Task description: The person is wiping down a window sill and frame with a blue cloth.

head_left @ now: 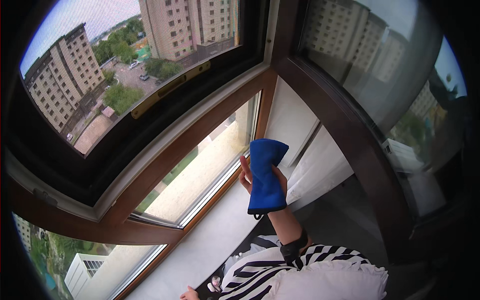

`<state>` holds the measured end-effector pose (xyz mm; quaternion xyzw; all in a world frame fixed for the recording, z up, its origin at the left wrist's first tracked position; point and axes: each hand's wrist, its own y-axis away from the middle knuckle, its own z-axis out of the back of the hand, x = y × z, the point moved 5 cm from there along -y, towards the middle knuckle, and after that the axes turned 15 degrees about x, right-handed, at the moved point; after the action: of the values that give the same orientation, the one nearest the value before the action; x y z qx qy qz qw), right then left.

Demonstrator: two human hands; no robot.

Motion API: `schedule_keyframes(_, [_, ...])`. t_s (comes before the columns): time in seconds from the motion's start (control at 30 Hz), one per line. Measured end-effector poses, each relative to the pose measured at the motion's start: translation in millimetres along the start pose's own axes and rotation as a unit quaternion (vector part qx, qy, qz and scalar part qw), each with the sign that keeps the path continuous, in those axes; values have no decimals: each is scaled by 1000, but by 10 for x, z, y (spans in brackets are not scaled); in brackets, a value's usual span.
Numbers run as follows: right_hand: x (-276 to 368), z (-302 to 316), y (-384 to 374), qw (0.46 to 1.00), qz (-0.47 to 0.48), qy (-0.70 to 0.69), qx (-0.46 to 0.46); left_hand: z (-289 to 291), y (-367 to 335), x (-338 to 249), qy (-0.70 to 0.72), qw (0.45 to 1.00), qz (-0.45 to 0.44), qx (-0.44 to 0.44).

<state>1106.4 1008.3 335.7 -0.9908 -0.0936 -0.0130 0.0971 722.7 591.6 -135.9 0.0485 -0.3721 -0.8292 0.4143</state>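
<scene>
My right hand (279, 181) is raised in front of the window, closed around a blue cloth (267, 175). The cloth has a dark trimmed edge and a small black loop at its lower end. It stands up above my fingers and hangs down over the palm side. A dark band circles my right wrist below a striped sleeve. Only a small part of my left hand (189, 294) shows at the lower edge, beside the white windowsill (215, 234). Most of its fingers are cut off by the frame.
A brown-framed window sash (345, 115) stands swung open at the right, its glass reflecting buildings. At the upper left is a mesh screen (125, 60) in a dark frame with a brass-coloured latch plate (170, 89). A white curtain (322, 167) hangs behind my right hand.
</scene>
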Motion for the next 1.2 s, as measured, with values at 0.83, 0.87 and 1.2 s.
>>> schedule_keyframes(0.83, [-514,-201,-523,567,208,769,209,73,54,-76,39,998,50,26])
schedule_keyframes(0.87, [-592,-221,-444,572,151,762,265,88,63,-71,47,997,54,32])
schedule_keyframes(1.2, [1061,-29,-1533,609,385,682,-123,309,210,-124,147,979,105,93])
